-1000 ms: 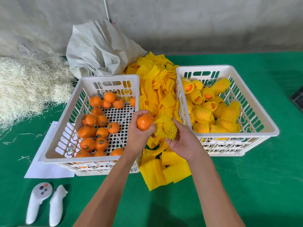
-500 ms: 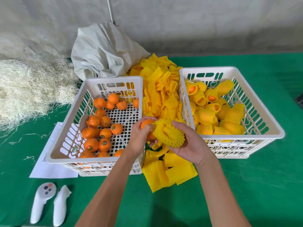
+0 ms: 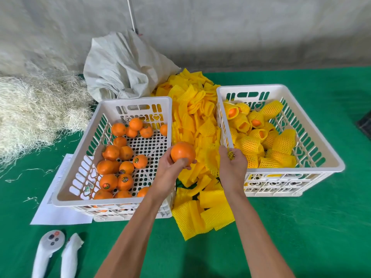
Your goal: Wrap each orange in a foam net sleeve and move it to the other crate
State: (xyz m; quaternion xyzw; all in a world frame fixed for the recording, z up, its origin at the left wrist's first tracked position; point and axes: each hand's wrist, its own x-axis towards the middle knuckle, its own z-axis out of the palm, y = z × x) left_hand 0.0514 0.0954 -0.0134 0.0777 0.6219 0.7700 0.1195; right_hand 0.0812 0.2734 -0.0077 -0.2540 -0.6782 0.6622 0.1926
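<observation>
My left hand grips a bare orange above the gap between the two crates. My right hand is just to its right, back turned to me, fingers curled on a yellow foam net sleeve; most of the sleeve is hidden behind the hand. Orange and sleeve are apart. The white left crate holds several bare oranges. Several net-wrapped oranges fill the white right crate. A pile of yellow sleeves lies between the crates.
A white sack and a heap of pale straw lie at the back left. A paper sheet sticks out under the left crate. Two white controllers lie at the front left on the green cloth.
Half a second ago the sleeve was spread against the orange. Now the hands have drawn apart, the orange is bare in my left hand, and the sleeve is bunched in my right.
</observation>
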